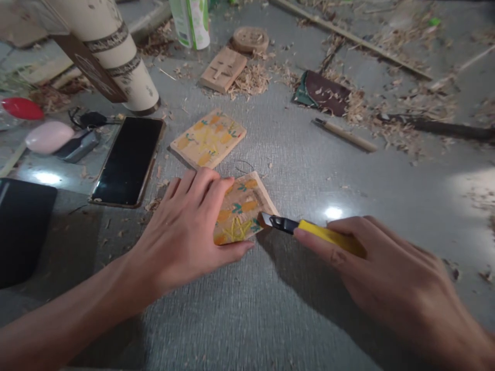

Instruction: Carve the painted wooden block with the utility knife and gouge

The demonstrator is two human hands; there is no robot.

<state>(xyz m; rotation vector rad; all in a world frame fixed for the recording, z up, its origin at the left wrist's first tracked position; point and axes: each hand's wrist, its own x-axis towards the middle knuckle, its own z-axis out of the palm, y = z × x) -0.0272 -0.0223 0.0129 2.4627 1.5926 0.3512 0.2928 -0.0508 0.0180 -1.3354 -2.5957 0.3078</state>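
Note:
A wooden block painted with orange, green and yellow marks (242, 208) lies on the grey table (232, 309). My left hand (185, 221) grips it from the left, its fingers along the far edge and the thumb along the near one. In my right hand (386, 268) is a yellow utility knife (328, 237), held with closed fingers. The knife's blade points left and meets the block at its right end. Just beyond my left fingers rests a second painted block (209, 138), flat and untouched.
A black phone (129, 161) and a patterned tumbler (133, 72) stand at the left, near a dark case (25, 226). Farther back are a carved wooden piece (223, 68), a round one (250, 39), a pen-like tool (344, 135), a maroon pouch (327, 91) and scattered shavings.

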